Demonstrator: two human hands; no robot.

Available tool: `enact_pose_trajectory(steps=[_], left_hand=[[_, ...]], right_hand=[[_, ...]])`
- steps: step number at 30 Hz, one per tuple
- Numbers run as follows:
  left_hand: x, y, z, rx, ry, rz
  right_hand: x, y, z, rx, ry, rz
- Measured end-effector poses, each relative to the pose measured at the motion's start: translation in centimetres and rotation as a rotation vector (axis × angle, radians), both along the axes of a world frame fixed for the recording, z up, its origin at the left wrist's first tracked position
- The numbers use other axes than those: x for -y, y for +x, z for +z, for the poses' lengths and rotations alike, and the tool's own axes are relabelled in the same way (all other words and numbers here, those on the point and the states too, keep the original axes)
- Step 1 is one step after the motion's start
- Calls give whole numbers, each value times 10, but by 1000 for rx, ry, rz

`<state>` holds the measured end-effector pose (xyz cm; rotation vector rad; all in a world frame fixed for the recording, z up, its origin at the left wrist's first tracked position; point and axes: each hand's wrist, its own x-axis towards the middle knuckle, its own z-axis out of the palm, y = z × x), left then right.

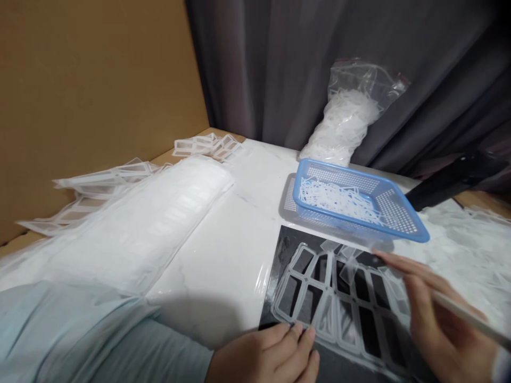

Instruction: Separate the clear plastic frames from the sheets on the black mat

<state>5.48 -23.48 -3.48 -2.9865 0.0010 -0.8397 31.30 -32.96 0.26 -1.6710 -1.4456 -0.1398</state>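
A translucent plastic frame sheet (306,279) with rectangular openings lies on a black mat (275,282). My left hand (275,354) rests with its fingers laid flat along the sheet's near edge, holding nothing. Over the sheet's right side, my right hand (443,324) is closed round a slim, pale, stick-like tool (471,316); the kind of its tip is hidden. Its index finger points toward the mat's far edge. Small loose clear rectangles (351,263) lie on the sheet's far part, and some whitish strips show within the near openings.
Behind the mat a blue mesh basket (403,213) holds thin white frame pieces. A zip bag (347,122) of similar pieces leans on the dark curtain (279,64). A thick stack of white sheets (159,218) lies left; a clear plastic heap (471,255) lies right.
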Motion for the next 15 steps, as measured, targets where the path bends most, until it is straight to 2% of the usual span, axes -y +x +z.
enact_pose_trajectory(steps=[4, 8, 10, 15], left_hand=[[-4, 3, 1, -15, -74, -46], [-6, 7, -1, 37, -89, -36], [-7, 7, -3, 46, -89, -31], [-10, 7, -5, 25, -74, -47]], right_hand=[[-5, -10, 5, 172, -212, 338], [-7, -20, 11, 136, -234, 519], [-7, -22, 12, 104, -227, 564], [-5, -20, 12, 94, -221, 528]])
